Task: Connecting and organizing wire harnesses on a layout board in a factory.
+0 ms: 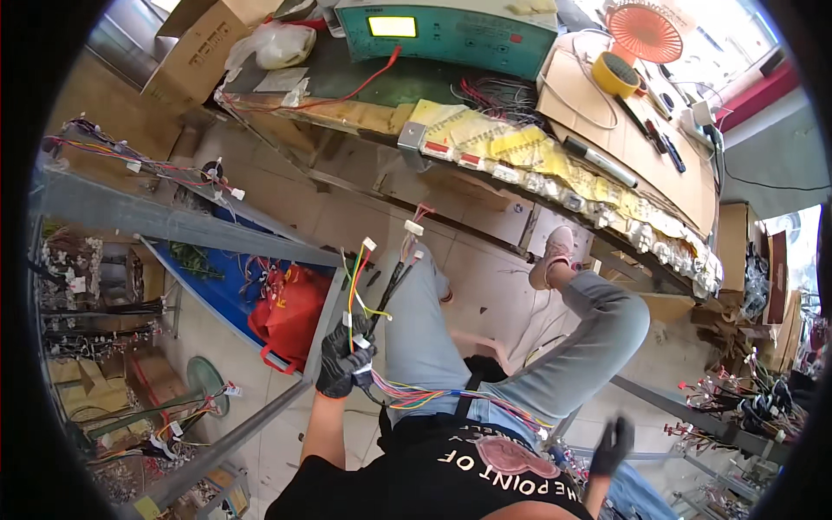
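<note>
1. Two dark-gloved hands are showing well apart; the left hand (347, 357) is gripping a wire bundle (433, 395) around its middle.
2. The right hand (615, 444) is hanging beside the person's lap, blurring too much to tell whether its fingers are opening or curling.
3. The bundle is lying across the lap at one end, while its other branches, ending in white plugs (414, 228), are sticking up past the left hand.
4. Left of that hand, a red bag (290, 310) is resting on a blue tray (204, 299).
5. Ahead, the bench (347, 114) is carrying a teal machine (451, 45) with a glowing screen, an orange fan (646, 35), a tape roll (614, 78) and a marker (600, 162).
6. At far right, more wires (737, 400) are hanging.
</note>
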Demonstrator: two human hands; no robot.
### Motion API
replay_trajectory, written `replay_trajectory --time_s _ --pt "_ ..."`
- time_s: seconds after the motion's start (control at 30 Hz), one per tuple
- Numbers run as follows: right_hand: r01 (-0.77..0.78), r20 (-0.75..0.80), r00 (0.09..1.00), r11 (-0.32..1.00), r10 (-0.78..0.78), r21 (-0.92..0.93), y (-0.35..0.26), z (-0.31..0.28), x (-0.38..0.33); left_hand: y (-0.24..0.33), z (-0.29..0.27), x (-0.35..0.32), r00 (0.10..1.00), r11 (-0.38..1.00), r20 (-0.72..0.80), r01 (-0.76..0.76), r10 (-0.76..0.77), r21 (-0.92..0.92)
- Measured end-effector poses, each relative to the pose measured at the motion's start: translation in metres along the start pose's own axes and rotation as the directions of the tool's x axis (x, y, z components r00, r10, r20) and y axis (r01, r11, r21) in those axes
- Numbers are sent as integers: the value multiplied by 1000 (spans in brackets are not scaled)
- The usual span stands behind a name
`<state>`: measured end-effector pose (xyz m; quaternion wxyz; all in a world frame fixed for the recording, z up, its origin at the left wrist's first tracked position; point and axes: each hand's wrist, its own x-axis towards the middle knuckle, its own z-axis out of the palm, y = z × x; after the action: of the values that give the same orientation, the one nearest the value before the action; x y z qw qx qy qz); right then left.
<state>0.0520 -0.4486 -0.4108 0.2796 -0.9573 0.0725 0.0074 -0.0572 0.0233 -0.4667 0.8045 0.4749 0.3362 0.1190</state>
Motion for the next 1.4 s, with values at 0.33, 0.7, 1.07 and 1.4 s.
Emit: replay_trajectory --time_s 0.33,0.7,1.07,1.4 --pt "497 211 531 503 -821 707 -279 230 139 -12 -8 2 936 936 250 297 -248 -187" --pt "86 263 829 577 -493 812 -352 238 143 25 14 50 843 706 402 526 -357 -474" --pt "88 168 909 569 -382 818 -365 261 140 24 10 68 943 960 321 -7 -87 280" --pt "68 128 935 524 -330 849 -365 265 141 19 14 68 953 989 262 141 -149 50"
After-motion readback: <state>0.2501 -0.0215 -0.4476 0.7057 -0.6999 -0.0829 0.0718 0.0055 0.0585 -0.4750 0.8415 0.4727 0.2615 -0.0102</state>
